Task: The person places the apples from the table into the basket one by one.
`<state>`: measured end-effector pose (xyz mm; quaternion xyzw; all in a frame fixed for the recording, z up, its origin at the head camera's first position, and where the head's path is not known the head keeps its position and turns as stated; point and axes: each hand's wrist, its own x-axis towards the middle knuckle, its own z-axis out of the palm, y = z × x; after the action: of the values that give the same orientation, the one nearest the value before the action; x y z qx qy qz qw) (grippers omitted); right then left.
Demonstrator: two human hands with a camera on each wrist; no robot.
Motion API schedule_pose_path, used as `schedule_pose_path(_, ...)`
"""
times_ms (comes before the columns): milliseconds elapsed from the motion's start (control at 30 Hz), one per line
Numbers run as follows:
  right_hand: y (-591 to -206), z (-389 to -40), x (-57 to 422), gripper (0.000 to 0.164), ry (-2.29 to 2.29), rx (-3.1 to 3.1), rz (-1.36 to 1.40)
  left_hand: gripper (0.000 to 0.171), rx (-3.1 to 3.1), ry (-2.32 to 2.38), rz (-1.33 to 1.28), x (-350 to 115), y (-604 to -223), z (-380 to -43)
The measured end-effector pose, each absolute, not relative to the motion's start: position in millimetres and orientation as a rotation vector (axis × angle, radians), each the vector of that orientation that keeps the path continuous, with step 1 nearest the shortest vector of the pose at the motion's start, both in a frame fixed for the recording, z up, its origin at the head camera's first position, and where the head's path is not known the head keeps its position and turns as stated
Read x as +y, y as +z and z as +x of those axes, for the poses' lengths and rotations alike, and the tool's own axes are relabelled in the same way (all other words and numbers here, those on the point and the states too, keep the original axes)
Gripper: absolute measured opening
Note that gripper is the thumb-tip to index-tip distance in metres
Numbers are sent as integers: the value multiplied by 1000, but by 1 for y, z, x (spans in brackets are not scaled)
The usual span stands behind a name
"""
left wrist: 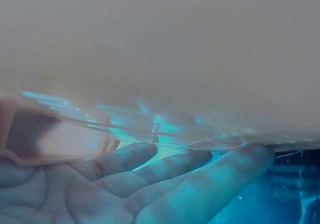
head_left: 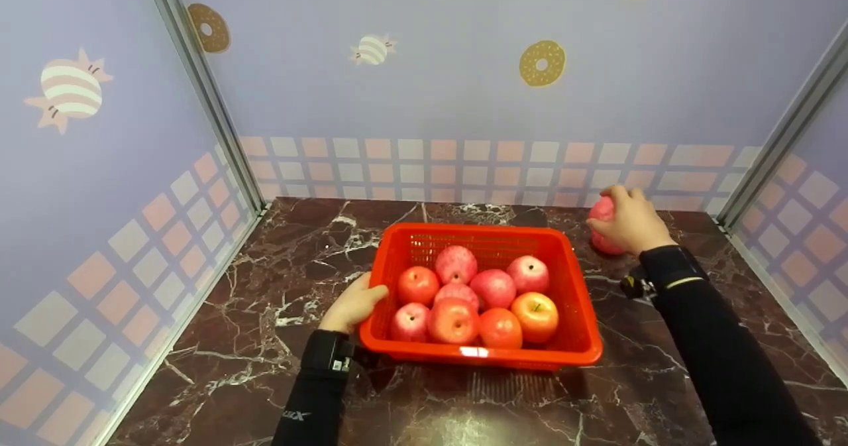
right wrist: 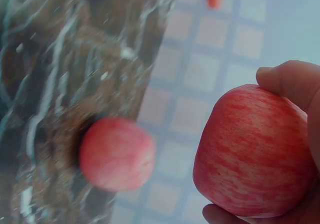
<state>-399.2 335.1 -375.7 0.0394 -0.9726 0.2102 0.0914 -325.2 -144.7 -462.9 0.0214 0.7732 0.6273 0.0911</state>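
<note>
A red plastic basket (head_left: pixel 583 327) with several red and pink apples (head_left: pixel 493 289) in it sits on the dark marbled table. My left hand (head_left: pixel 354 303) holds the basket's left side, thumb over the rim; in the left wrist view its fingers (left wrist: pixel 200 189) stretch along the basket's outer wall. To the right of the basket, my right hand (head_left: pixel 633 224) grips a reddish apple (right wrist: pixel 255 154) between thumb and fingers, raised above the table. Close below it, another apple (right wrist: pixel 117 154) rests on the table near the back wall.
A lilac back wall (head_left: pixel 450 101) with a checked border rises behind the table (head_left: pixel 298 254). Side panels stand at left (head_left: pixel 132 234) and right (head_left: pixel 808 234), meeting the back wall at grey metal corner posts.
</note>
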Motion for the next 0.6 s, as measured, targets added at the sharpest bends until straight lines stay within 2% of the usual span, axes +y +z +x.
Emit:
schedule_pose_path(200, -365, -395, 307, 63, 610, -2839, 214, 45, 2282, 1871, 82, -145, -462, -325)
schedule_pose_path(600, -361, -391, 254, 63, 607, -2813, 384, 46, 2280, 1861, 64, -145, -463, -325)
